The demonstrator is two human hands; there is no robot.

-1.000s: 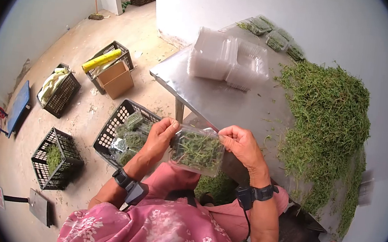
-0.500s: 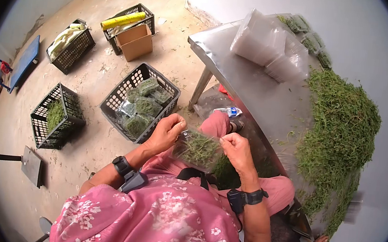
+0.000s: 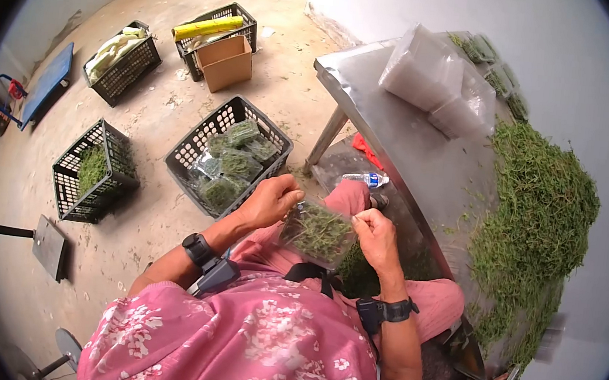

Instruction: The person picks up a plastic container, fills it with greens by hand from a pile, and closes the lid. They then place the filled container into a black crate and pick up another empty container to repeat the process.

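My left hand and right hand have brought the clear box of herbs down from the bench edge to just above my lap. My view has swung left, so the black crate now sits nearer my left hand.

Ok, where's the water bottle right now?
Head view, centre: the bottle lies on the floor under the table, beside a red rag, right of the nearest crate and just beyond the held herb box.
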